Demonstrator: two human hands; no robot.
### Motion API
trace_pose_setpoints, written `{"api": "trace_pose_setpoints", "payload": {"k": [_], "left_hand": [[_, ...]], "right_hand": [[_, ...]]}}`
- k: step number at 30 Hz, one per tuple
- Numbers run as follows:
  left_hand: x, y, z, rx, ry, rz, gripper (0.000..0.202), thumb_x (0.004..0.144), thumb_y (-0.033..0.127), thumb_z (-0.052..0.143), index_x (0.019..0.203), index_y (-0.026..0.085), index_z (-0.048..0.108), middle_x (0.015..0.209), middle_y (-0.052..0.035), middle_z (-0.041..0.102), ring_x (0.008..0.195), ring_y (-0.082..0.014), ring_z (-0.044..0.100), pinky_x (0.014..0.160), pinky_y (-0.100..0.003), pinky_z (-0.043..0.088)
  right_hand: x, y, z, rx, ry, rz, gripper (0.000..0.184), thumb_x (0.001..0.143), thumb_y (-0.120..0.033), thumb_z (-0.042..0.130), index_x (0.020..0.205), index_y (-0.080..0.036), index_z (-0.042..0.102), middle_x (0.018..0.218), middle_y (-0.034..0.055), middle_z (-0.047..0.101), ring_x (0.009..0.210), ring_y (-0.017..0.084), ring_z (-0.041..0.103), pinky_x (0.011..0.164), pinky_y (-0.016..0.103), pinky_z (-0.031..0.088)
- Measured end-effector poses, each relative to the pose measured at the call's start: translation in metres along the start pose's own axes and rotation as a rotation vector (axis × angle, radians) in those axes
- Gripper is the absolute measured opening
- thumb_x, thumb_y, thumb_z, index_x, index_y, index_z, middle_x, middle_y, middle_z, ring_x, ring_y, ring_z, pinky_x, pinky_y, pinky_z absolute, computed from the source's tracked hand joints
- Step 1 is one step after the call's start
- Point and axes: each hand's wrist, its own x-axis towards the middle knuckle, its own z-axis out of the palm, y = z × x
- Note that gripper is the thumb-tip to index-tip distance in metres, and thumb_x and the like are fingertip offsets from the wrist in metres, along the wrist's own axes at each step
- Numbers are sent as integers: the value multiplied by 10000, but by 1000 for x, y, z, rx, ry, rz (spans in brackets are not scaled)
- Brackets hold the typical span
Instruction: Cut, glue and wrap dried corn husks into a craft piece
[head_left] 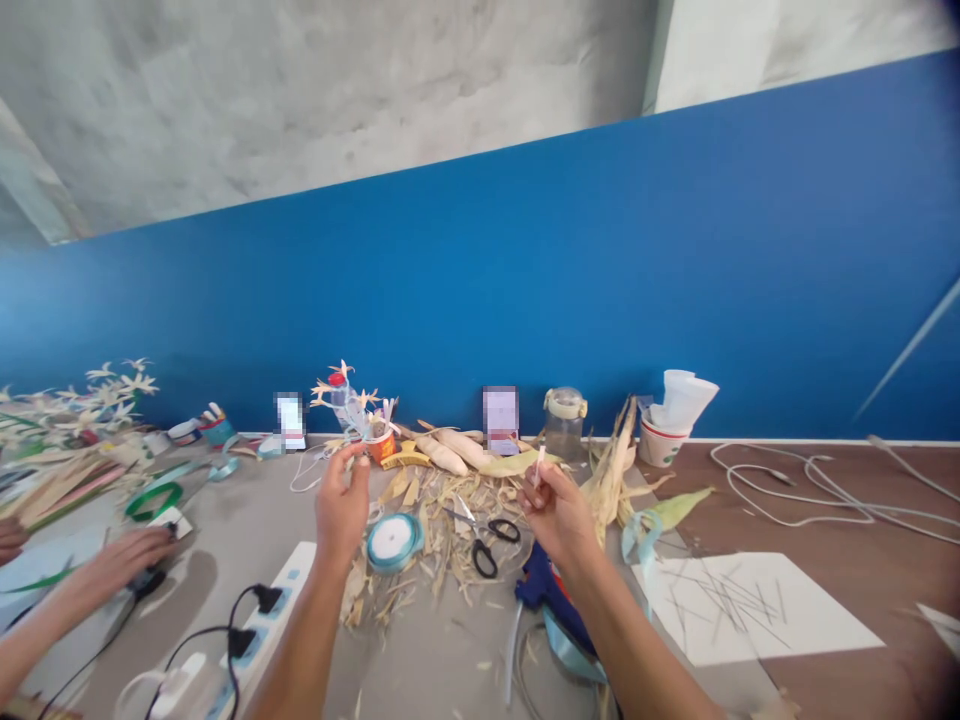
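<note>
My left hand (343,510) is raised over the table with thumb and forefinger nearly together; anything between them is too small to make out. Just behind its fingertips stands an orange cup (382,446) with pale husk flowers (341,372). My right hand (556,508) is closed around a small whitish stick (538,466) that points upward. Below my right forearm lies a dark blue glue gun (534,580), partly hidden. Between my hands are open scissors (482,540) with black handles and a roll of light blue ribbon (394,542).
Corn husks (450,450) and scraps cover the middle. A phone (501,420), a clear jar (564,425) and a paper cup (664,442) stand at the back. Thin wires lie on white paper (750,600). At left are a power strip (281,610) and another person's hand (135,555).
</note>
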Motion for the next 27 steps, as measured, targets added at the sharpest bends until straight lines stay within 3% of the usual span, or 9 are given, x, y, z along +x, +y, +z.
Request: {"api": "trace_pose_setpoints", "payload": {"k": [1,3,6,8,13,17,21,24,27], "left_hand": [[-1,12,2,-8,-50,11,281,816,406,539,1005,218,628,1074,-76,677,1043,-250,603,926,-374,445],[-3,30,6,-54,-281,-13,304,808,425,521,963,192,640,996,-92,707,970,-255,638,883,-377,472],[-1,38,8,64,-529,-82,297,725,441,587,872,202,682,921,-84,733,894,-276,662,802,-386,504],[3,36,4,72,-553,-95,314,717,471,595,851,205,694,920,-77,738,889,-278,665,799,-390,508],[11,36,-6,-203,-532,-230,424,690,567,663,846,174,690,908,-89,735,924,-273,655,899,-433,475],[7,44,-2,-488,-489,-376,439,619,534,763,810,147,682,825,-85,716,858,-236,656,894,-416,481],[0,58,4,-647,-523,-441,424,608,499,795,795,135,686,781,-83,707,801,-210,655,857,-385,497],[-5,72,8,-743,-598,-472,371,639,446,795,809,134,688,791,-87,708,793,-209,660,838,-375,504],[-13,85,14,-880,-677,-468,303,691,392,770,833,140,682,800,-88,705,814,-221,662,827,-382,511]], "right_hand": [[-1,-1,1,-4,-8,1,257,673,-196,715,574,-177,478,533,-78,437,418,47,290,433,213,272],[-3,-2,4,-14,-20,0,254,684,-201,708,580,-179,478,536,-78,437,420,48,286,436,215,273],[-4,-2,6,-26,-18,-2,253,694,-206,703,582,-181,478,539,-75,438,420,50,278,433,215,268],[-4,-1,6,-28,-27,1,258,693,-206,706,580,-180,475,532,-75,428,421,50,278,432,212,267],[-3,1,5,-39,-69,53,283,679,-232,736,579,-180,476,530,-75,426,428,50,291,441,201,276],[-8,9,6,-137,-148,200,217,666,-272,759,654,-174,566,601,-51,523,432,44,313,443,198,265],[-19,25,11,-245,-254,279,181,671,-297,761,700,-172,633,528,-60,480,427,58,335,459,209,278],[-27,35,16,-298,-334,264,197,649,-291,769,621,-176,612,768,-3,620,435,44,374,482,223,300],[-31,39,17,-372,-421,264,185,661,-311,756,634,-188,621,964,22,643,459,47,413,493,229,309]]}}
